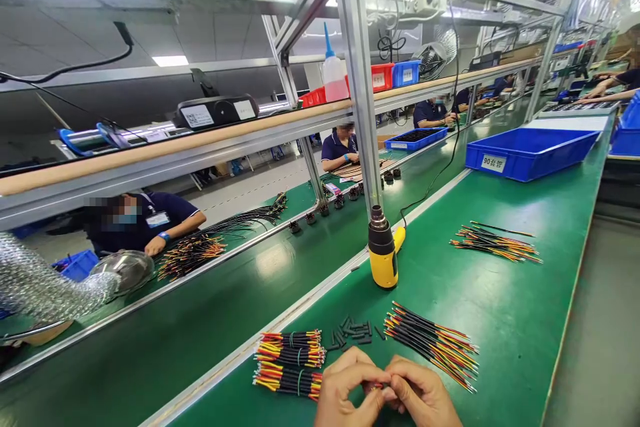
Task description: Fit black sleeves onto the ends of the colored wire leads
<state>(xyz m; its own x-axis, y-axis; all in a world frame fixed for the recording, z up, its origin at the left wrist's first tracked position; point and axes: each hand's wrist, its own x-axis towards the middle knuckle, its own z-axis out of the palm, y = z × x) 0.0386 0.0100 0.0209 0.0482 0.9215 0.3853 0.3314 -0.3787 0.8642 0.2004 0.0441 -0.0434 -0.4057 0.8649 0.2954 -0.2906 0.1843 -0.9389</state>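
Note:
My left hand [347,390] and my right hand [423,393] meet at the bottom edge, both pinched on a short piece of coloured wire [377,386] between the fingertips. Just left of them lie two tied bundles of red, yellow and black wires [290,363]. A loose fan of the same wires [433,343] lies to the right. Several short black sleeve pieces [353,333] are scattered just beyond my hands.
A yellow heat gun [384,255] stands upright on the green bench [500,307]. Further right lie more wires [495,243] and a blue bin [530,152]. An aluminium frame post [361,100] rises ahead. Other people work across the conveyor [150,217].

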